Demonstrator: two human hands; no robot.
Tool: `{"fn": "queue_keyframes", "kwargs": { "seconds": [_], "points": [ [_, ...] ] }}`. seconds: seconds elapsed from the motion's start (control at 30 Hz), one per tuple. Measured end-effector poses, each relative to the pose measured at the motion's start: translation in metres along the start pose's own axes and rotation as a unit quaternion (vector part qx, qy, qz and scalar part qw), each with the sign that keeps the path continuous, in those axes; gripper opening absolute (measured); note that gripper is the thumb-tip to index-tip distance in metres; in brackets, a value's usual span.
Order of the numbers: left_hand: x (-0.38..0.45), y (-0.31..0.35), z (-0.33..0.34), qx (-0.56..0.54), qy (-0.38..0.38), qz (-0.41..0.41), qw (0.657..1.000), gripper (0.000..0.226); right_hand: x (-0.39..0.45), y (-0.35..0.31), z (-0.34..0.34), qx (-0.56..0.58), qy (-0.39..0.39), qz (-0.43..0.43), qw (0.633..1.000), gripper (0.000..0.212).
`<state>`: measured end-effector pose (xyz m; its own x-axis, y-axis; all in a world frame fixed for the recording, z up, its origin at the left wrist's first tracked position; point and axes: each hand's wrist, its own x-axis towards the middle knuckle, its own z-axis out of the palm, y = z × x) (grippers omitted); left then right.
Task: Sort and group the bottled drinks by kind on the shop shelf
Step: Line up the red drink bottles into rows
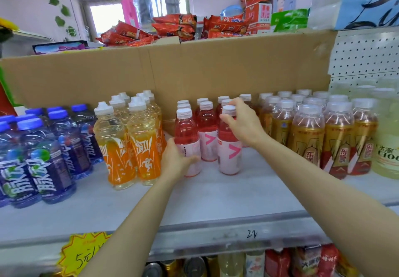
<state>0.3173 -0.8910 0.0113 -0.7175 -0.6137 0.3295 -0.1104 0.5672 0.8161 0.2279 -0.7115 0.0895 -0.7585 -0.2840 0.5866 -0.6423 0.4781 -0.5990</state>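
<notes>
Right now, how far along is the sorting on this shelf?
Mostly done, it seems. The blue bottles, orange bottles and gold bottles each stand grouped by kind. In hand: the left hand and right hand each hold a front pink bottle. Left: lining up the pink rows, which stand loosely spaced.

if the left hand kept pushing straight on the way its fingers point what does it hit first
The left hand is already wrapped on a pink bottle; beyond it, likely the next pink bottle, though depth is unclear.
</notes>
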Motion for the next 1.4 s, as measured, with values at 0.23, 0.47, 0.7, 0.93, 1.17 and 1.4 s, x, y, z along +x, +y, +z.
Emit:
{"fn": "queue_keyframes", "kwargs": {
  "seconds": [0.23,0.47,0.7,0.93,1.17,1.4],
  "points": [
    [0.002,0.002,-0.002,-0.032,-0.054,-0.026,0.998,0.076,-0.001,-0.017,0.028,0.118,-0.032,0.007,0.992,0.040],
    [-0.010,0.012,0.018,0.094,0.056,-0.031,0.994,0.095,-0.021,0.006,0.040,0.143,-0.081,0.053,0.985,0.067],
    [-0.011,0.007,0.010,-0.005,0.019,-0.062,0.998,0.089,-0.023,0.013,0.039,0.155,-0.079,0.070,0.982,0.071],
    [-0.022,0.015,0.021,0.070,0.042,-0.058,0.995,0.083,-0.036,0.026,0.057,0.139,-0.051,0.089,0.985,0.064],
    [-0.020,0.041,0.009,0.056,0.127,0.090,0.986,0.097,-0.033,0.026,0.035,0.130,-0.077,0.040,0.988,0.057],
    [0.022,0.091,0.002,0.285,0.086,0.347,0.889,0.078,0.044,0.036,-0.025,-0.146,0.032,-0.061,0.987,0.036]
  ]
}}
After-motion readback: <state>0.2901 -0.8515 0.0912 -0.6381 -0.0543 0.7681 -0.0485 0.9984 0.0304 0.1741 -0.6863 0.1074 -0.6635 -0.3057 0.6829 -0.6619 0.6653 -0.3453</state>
